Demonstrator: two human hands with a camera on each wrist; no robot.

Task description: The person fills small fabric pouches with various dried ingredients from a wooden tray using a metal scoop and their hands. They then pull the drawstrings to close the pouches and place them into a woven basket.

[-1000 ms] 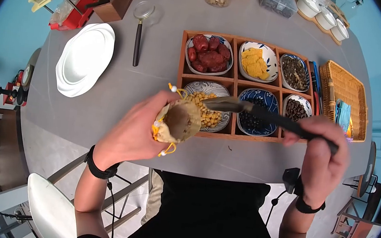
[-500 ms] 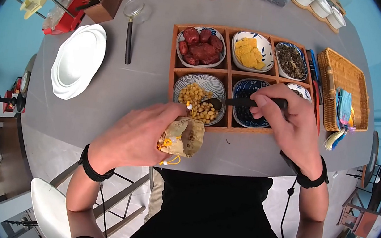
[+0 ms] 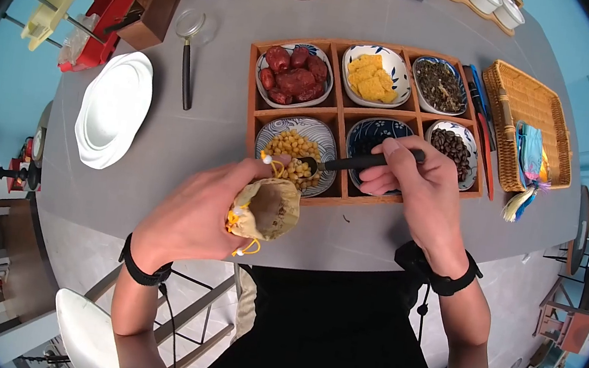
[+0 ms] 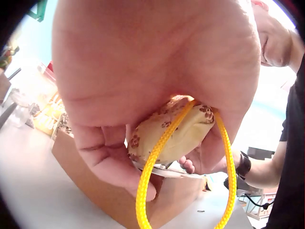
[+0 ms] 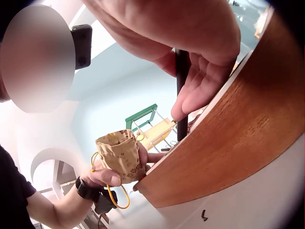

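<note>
Drawstring pouch is gripped by the left hand, mouth open, held near the front edge of the wooden tray. Black-handled spoon is pinched in the right hand; its scoop is held at the yellow beans in the patterned bowl, near-left compartment. Red dates are kept one compartment behind.

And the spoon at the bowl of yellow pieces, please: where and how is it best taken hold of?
I would pinch the spoon by its long black handle, coming from above and the person's right. The handle is slim and stretches rightward over the dark blue bowl, while the scooping end is down at the yellow pieces.
</note>
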